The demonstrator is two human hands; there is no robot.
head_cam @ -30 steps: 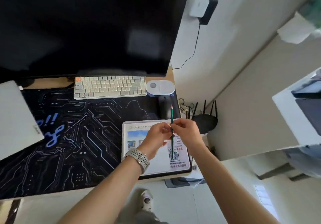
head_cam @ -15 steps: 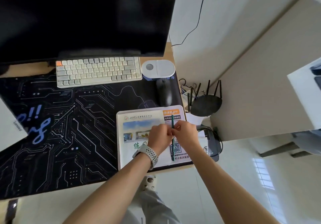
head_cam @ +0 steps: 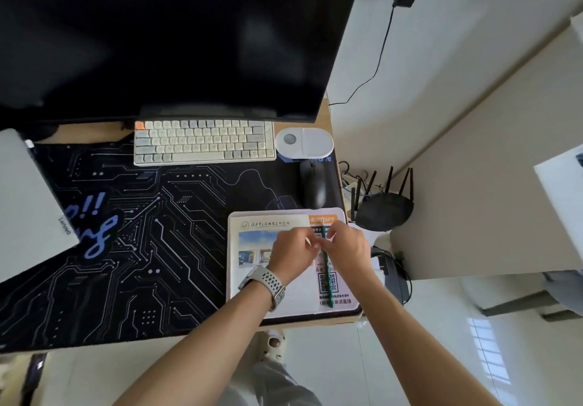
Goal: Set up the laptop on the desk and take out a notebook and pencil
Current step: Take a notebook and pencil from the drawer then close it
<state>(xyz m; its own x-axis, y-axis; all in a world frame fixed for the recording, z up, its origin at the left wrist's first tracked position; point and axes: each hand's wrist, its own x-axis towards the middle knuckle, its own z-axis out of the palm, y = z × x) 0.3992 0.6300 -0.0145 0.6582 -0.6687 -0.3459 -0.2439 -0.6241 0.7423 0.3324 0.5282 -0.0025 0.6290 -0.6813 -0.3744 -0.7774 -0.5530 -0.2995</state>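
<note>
Near edge of the desk (head_cam: 321, 112): the left hand (head_cam: 291, 256), a watch (head_cam: 265, 284) on its wrist, and the right hand (head_cam: 348, 248) meet over the notebook (head_cam: 252, 238), both pinching a green pencil (head_cam: 328, 282), tip pointing far. The notebook, its cover printed with photographs and a QR code, lies flat on the right of the circuit-patterned desk mat (head_cam: 142, 248). At left, the closed silver laptop (head_cam: 28, 207). Farther: black mouse (head_cam: 314, 185), white keyboard (head_cam: 203, 142), dark monitor (head_cam: 176, 40).

The notebook (head_cam: 268, 267) lies lower right on the desk mat (head_cam: 132, 248), below the mouse (head_cam: 314, 185). The keyboard (head_cam: 203, 142) sits under the monitor (head_cam: 164, 40); the laptop (head_cam: 28, 207) lies at left.
</note>
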